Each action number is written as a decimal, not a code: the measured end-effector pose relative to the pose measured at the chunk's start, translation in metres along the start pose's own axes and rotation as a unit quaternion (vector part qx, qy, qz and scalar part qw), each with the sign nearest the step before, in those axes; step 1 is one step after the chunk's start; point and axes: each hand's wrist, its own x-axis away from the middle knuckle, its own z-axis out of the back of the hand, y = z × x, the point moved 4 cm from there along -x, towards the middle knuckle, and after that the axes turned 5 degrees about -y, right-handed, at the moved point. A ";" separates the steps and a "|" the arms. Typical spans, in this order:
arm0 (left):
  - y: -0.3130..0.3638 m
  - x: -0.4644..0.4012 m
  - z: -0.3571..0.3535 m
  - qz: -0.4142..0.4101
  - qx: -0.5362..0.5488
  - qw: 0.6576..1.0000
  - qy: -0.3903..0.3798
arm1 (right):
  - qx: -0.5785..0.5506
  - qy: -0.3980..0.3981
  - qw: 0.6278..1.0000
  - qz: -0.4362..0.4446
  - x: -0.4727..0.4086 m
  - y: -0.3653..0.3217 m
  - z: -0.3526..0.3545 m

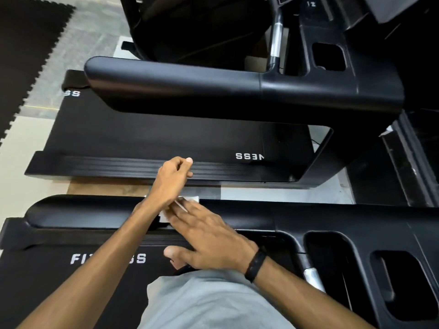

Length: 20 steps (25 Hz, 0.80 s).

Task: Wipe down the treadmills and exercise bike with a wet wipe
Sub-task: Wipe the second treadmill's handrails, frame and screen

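Down at the lower centre, the right hand (209, 241) lies flat with straight, spread fingers pressing a white wet wipe (187, 205) onto the padded side handrail (95, 212) of the near treadmill (356, 233). Only a small part of the wipe shows, at the 11 o'clock edge of the fingers and beside the other wrist. A black band (255, 264) circles the right wrist.

The left hand (172, 176) crosses over from 7 o'clock, its forearm passing above the same handrail. Its fingers are loosely curled, thumb and forefinger nearly meeting; I cannot tell whether they pinch anything, and nothing shows between them. It hangs just above the ribbed side rail (213, 169) of the far treadmill (166, 136), at 12 o'clock from the wipe.

That far treadmill has a dark belt with white lettering and a thick black handrail (171, 79) running across the upper half of the view. The near treadmill's belt (47, 281) at 8 o'clock carries white lettering partly hidden by the left arm. A dark interlocking floor mat (26, 48) lies at 10 o'clock. Grey clothing (209, 302) fills 6 o'clock.
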 end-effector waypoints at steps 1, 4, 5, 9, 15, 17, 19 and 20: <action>-0.002 0.001 0.005 0.000 -0.007 1.000 0.001 | 0.007 0.011 1.000 0.014 -0.013 -0.006 -0.002; -0.001 0.002 0.011 -0.003 -0.008 1.000 0.009 | -0.028 0.052 0.998 0.030 -0.015 -0.009 -0.004; 0.000 0.002 0.009 -0.009 -0.007 1.000 0.010 | -0.060 0.070 0.995 0.036 -0.002 -0.004 -0.002; 0.009 0.004 -0.015 -0.041 -0.038 0.998 -0.013 | -0.142 0.193 0.971 -0.002 0.088 0.045 0.004; 0.036 0.011 -0.087 -0.122 -0.123 0.981 -0.092 | -0.110 0.319 0.922 -0.189 0.212 0.096 0.014; 0.048 0.015 -0.114 -0.148 -0.141 0.970 -0.128 | -0.051 0.355 0.896 -0.260 0.241 0.103 0.011; 0.059 0.018 -0.139 -0.169 -0.154 0.960 -0.163 | -0.003 0.376 0.854 -0.360 0.269 0.116 0.013; 0.063 0.020 -0.149 -0.178 -0.159 0.955 -0.178 | 0.006 0.382 0.823 -0.421 0.285 0.125 0.013</action>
